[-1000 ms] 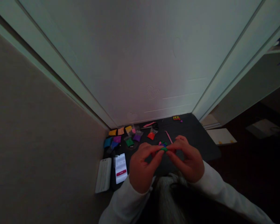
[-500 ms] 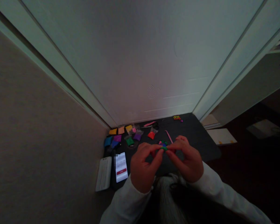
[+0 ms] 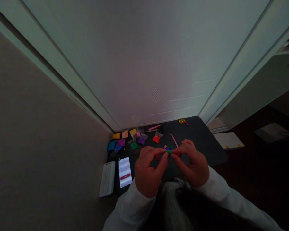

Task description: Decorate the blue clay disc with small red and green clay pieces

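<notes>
Between my two hands is a small piece of green modelling clay (image 3: 169, 152), pinched at both ends. My left hand (image 3: 149, 170) closes thumb and forefinger on its left end. On its right end, the thumb and forefinger of my right hand (image 3: 194, 163) are pressed together. Just behind the fingertips lies a small multicoloured clay piece (image 3: 168, 147), blue, pink and green, partly hidden by my hands. A pink modelling tool (image 3: 174, 140) lies beside it, its lower end close to my right fingers.
Bags of coloured clay, among them a green bag (image 3: 134, 145) and a red bag (image 3: 156, 138), lie at the back left. Scissors (image 3: 160, 129) lie by the wall. A lit phone (image 3: 125, 172) and a white case (image 3: 107, 179) are at left. A yellow-dotted piece (image 3: 182, 121) sits at the back right.
The green clay and my fingertips have shifted very slightly up and to the left. Both hands keep their pinch on it.
</notes>
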Action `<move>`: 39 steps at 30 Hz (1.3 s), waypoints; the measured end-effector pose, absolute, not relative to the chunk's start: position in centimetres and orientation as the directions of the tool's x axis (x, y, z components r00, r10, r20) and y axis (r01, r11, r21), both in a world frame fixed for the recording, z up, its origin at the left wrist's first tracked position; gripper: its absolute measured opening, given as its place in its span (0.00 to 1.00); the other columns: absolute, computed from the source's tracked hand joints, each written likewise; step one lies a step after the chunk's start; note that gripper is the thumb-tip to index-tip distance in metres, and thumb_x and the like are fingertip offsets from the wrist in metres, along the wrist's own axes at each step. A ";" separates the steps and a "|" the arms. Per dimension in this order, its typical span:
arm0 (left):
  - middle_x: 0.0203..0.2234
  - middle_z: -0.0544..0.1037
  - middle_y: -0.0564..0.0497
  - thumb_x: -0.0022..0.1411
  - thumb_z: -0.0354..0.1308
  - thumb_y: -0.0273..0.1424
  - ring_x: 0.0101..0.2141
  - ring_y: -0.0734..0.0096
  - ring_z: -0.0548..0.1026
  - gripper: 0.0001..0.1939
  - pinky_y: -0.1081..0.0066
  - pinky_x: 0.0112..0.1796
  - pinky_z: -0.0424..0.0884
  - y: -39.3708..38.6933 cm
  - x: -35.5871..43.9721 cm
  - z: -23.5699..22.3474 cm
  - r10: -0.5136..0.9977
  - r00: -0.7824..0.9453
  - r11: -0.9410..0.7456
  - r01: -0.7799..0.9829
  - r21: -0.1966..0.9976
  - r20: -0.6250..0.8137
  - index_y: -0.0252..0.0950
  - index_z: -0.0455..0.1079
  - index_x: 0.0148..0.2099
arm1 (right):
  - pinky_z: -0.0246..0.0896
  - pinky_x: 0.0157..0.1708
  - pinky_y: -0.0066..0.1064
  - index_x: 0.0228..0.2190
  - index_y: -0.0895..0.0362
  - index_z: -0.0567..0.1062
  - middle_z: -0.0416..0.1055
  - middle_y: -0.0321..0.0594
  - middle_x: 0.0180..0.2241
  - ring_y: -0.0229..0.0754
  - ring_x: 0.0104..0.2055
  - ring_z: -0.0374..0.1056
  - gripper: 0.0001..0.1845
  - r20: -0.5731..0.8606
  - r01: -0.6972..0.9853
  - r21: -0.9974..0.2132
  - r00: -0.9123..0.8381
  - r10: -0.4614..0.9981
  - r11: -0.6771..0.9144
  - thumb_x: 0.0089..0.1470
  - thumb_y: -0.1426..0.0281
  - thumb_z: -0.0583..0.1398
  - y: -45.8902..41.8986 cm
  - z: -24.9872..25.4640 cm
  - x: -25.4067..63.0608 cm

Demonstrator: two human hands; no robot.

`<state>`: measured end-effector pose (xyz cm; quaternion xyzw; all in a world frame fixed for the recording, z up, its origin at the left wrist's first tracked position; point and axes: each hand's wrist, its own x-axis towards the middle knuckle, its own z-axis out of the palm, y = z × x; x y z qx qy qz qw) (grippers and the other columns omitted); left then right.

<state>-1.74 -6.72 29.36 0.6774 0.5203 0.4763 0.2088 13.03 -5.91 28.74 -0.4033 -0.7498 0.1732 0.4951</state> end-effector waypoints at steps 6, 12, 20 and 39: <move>0.25 0.67 0.53 0.53 0.52 0.25 0.28 0.74 0.66 0.05 0.72 0.31 0.63 -6.8 -2.1 29.0 0.922 0.033 -0.373 0.345 0.861 0.386 0.35 0.67 0.35 | 0.53 0.41 0.39 0.31 0.55 0.68 0.68 0.33 0.23 0.34 0.24 0.62 0.08 0.586 0.422 -0.682 -0.174 0.791 0.598 0.45 0.76 0.57 -5.9 28.9 13.0; 0.23 0.66 0.54 0.51 0.54 0.25 0.28 0.74 0.66 0.05 0.71 0.32 0.62 -6.7 -2.1 29.0 0.921 0.028 -0.369 0.376 0.850 0.388 0.36 0.67 0.34 | 0.52 0.42 0.39 0.30 0.55 0.69 0.68 0.33 0.22 0.34 0.24 0.62 0.08 0.584 0.417 -0.687 -0.169 0.794 0.595 0.44 0.76 0.57 -5.9 28.9 13.0; 0.23 0.66 0.54 0.52 0.53 0.26 0.27 0.73 0.66 0.04 0.71 0.32 0.62 -6.6 -1.9 29.0 0.930 0.024 -0.343 0.415 0.843 0.367 0.36 0.67 0.33 | 0.53 0.40 0.38 0.30 0.55 0.70 0.67 0.33 0.21 0.34 0.24 0.62 0.06 0.567 0.426 -0.697 -0.165 0.807 0.577 0.45 0.75 0.57 -5.9 28.8 13.1; 0.25 0.69 0.53 0.52 0.54 0.26 0.29 0.73 0.68 0.07 0.71 0.33 0.64 -6.2 -2.0 28.7 0.929 0.087 -0.363 0.391 0.846 0.358 0.37 0.68 0.36 | 0.53 0.40 0.39 0.30 0.55 0.69 0.69 0.34 0.23 0.35 0.24 0.63 0.08 0.570 0.405 -0.700 -0.178 0.802 0.588 0.44 0.76 0.57 -5.6 28.5 13.0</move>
